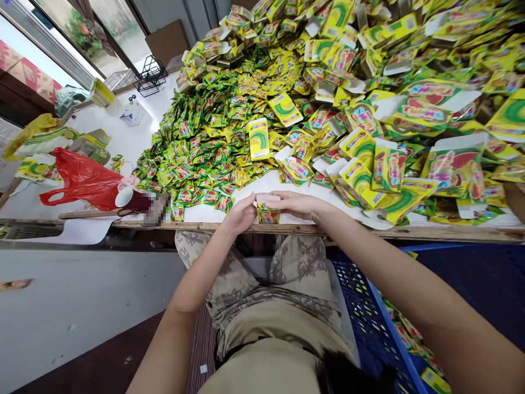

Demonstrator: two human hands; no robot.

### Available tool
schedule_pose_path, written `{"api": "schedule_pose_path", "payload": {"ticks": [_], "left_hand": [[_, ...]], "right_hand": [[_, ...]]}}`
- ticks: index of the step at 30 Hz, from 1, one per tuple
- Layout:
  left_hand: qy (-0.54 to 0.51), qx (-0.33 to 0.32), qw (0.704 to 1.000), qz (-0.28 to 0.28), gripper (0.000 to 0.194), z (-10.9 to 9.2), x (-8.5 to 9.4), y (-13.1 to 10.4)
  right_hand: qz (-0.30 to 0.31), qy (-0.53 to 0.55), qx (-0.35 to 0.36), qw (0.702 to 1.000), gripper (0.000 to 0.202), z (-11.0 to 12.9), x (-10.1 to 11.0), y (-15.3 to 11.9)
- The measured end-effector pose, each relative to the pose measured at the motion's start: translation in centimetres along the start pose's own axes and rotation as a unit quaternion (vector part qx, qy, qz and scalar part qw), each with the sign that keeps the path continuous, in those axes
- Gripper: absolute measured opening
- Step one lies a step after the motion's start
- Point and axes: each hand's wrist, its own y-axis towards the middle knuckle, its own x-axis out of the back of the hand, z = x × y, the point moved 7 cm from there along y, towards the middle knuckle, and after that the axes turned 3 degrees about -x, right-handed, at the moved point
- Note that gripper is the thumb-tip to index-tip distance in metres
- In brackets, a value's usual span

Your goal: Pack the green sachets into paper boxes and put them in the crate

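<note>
A small yellow and green carton (pixel 269 215) is held between my two hands at the table's front edge, its white flap at the top. My left hand (pixel 243 214) grips its left side. My right hand (pixel 296 204) holds it from the right, fingers across the top. Beyond my hands lies a heap of small green packets (pixel 192 148), with yellow packets (pixel 283 71) behind. A yellow box (pixel 258 139) stands out on the heap. On the right, many printed cartons (pixel 389 167) are piled up to the edge.
A red plastic bag (pixel 84 178), a dark cup with a white rim (pixel 133 199) and a clear container (pixel 133 113) are on the left. A black wire rack (pixel 151 75) stands behind them. Below the table at right is a blue crate (pixel 361 312) with packets beside my leg.
</note>
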Motion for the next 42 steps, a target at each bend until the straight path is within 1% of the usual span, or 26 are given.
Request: {"api": "schedule_pose_path", "payload": {"ticks": [2,4,6,8,11,15,17,20,23,27,31,34,37,39,42], "left_hand": [[-0.005,0.005,1.0,0.022,0.042,0.1,0.3,-0.2],[0.002,0.017,1.0,0.026,0.044,0.1,0.9,0.0],[0.005,0.038,0.999,0.027,0.045,0.3,1.5,0.4],[-0.001,0.051,0.998,0.038,0.046,0.5,1.8,0.8],[-0.02,0.054,0.997,0.05,0.049,0.8,2.0,0.9],[-0.024,0.046,0.999,0.013,0.042,1.0,2.7,0.8],[-0.019,0.043,0.999,0.006,0.042,0.9,2.7,0.8],[-0.01,0.046,0.999,0.01,0.044,0.8,2.4,0.9],[-0.003,0.043,0.999,0.002,0.043,0.5,2.1,0.8],[0.024,0.036,0.999,-0.008,0.043,0.0,1.5,0.6],[0.055,0.057,0.997,-0.001,0.04,-0.5,0.6,0.8],[0.075,0.074,0.994,0.022,0.036,-0.6,-0.3,1.4],[0.069,0.09,0.992,0.055,0.032,-0.6,-1.2,2.1],[0.063,0.097,0.991,0.063,0.032,-0.7,-1.2,2.5],[0.073,0.123,0.989,0.039,0.036,-0.6,-0.1,2.6]], "right_hand": [[0.005,0.05,-0.012,0.999,0.044,-0.5,-0.1,0.1],[0.011,0.085,-0.021,0.996,0.044,-0.7,-0.1,0.3],[0.014,0.103,-0.025,0.994,0.045,-0.8,0.0,0.6],[0.008,0.1,-0.02,0.995,0.046,-0.5,0.2,0.7],[-0.012,0.047,-0.007,0.999,0.044,0.1,0.3,0.6],[-0.035,-0.059,-0.001,0.998,0.036,1.2,0.2,0.5],[-0.053,-0.136,0.001,0.989,0.032,1.6,0.4,0.6],[-0.074,-0.236,0.005,0.969,0.031,1.8,0.7,0.8],[-0.076,-0.26,0.018,0.963,0.031,1.8,0.8,0.9],[-0.089,-0.224,0.07,0.968,0.034,2.2,0.7,0.6],[-0.078,-0.13,0.117,0.982,0.041,2.1,0.1,-0.2],[-0.049,-0.049,0.116,0.991,0.046,1.4,-0.1,-0.8],[-0.02,0.013,0.103,0.994,0.05,1.0,0.0,-1.4],[-0.011,0.036,0.1,0.994,0.053,1.2,0.2,-1.8],[-0.037,0.007,0.108,0.993,0.055,1.7,0.8,-2.3]]}}
